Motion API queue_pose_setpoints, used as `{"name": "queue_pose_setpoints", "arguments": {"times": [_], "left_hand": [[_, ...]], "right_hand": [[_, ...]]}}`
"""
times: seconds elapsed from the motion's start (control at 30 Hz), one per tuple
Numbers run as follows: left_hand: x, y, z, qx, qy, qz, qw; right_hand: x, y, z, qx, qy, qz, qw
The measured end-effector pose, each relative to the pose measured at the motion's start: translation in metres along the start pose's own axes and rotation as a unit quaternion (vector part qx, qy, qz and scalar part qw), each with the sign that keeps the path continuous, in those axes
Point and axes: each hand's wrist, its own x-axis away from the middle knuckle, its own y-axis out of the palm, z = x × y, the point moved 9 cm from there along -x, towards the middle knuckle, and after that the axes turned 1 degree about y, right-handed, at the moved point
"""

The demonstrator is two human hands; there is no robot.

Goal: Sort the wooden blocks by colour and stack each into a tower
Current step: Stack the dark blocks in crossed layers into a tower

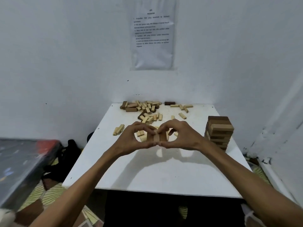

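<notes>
Brown blocks [157, 138], a short row over the middle of the surface [164, 174], are pinched by the curled fingers [147, 127] of the left hand [131, 138] and right hand [182, 136]; this layer-forming step probably next requires level transfer onto the brown tower [218, 131].

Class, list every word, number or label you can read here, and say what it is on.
White printed paper sheet on the wall: heading and lines of print, all too blurred to read.
Held brown wooden blocks and stacked brown block tower: no writing visible.
</notes>
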Motion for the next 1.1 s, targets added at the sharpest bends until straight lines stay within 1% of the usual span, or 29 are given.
{"name": "queue_pose_setpoints", "arguments": {"times": [0.1,0.27,0.4,0.53,0.63,0.83,1.1], "left_hand": [[-0.018,-0.001,0.024,-0.004,0.017,0.012,1.0],[-0.054,0.01,0.055,-0.011,0.035,0.013,0.999],[-0.082,0.031,0.074,-0.011,0.04,0.02,0.999],[-0.107,0.057,0.085,-0.018,0.045,0.026,0.998],[-0.123,0.08,0.091,-0.019,0.044,0.015,0.999],[-0.138,0.115,0.102,-0.002,0.039,0.008,0.999],[-0.143,0.146,0.103,-0.011,0.034,-0.004,0.999]], "right_hand": [[-0.003,-0.028,-0.006,0.006,0.004,-0.004,1.0],[0.003,-0.077,-0.003,0.002,0.014,0.02,1.0],[0.012,-0.115,0.008,0.017,0.025,0.047,0.998],[0.027,-0.147,0.024,0.017,0.038,0.054,0.998],[0.04,-0.167,0.039,0.023,0.048,0.058,0.997],[0.062,-0.192,0.064,0.049,0.062,0.061,0.995],[0.083,-0.2,0.086,0.058,0.084,0.059,0.993]]}}
